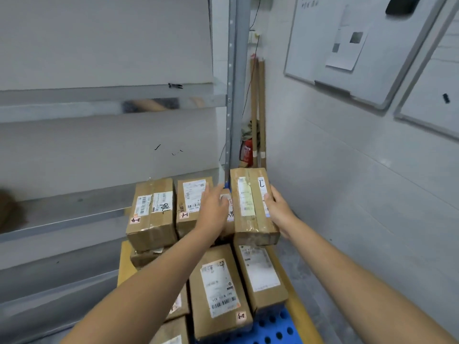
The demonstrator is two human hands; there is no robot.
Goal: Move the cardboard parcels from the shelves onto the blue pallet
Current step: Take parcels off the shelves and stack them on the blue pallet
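Observation:
A taped cardboard parcel [250,207] with white labels sits at the far right of the stack, on top of other parcels. My right hand [277,207] grips its right side, thumb on top. My left hand [214,204] lies with straight fingers against its left side, over a labelled parcel [191,202]. Another parcel [152,212] marked 2-4 stands at the left. Two lower parcels [218,289] [260,274] lie nearer me on the blue pallet [275,324].
Grey metal shelves [99,103] run along the left, with an upright post [234,83] behind the stack. A red fire extinguisher [247,151] and cardboard tubes [258,108] stand in the corner. Whiteboards [360,45] hang on the right wall. A yellow floor line [300,311] borders the pallet.

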